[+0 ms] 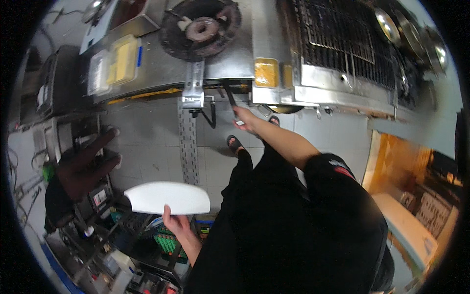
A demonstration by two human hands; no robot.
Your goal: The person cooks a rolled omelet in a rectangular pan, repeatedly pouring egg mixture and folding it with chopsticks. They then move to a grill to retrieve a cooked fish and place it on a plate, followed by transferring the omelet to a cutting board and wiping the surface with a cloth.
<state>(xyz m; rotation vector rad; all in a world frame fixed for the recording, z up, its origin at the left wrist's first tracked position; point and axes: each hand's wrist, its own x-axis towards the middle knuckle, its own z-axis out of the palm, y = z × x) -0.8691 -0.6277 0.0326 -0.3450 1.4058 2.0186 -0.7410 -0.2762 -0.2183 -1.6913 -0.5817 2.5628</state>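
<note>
**A narrow kitchen aisle with steel counters**

The floor (147, 142) is of pale grey tiles, with a metal drain strip (188, 147) running along it. A steel counter (230, 59) stands at the far side, holding a round gas burner (200, 27) and a grill grate (338, 39). Cluttered shelves (98, 235) fill the left side. Warm orange light glows at the right.

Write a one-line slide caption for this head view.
Left hand holds a white oval plate; right hand grips a dark handle below the steel stove.
</note>
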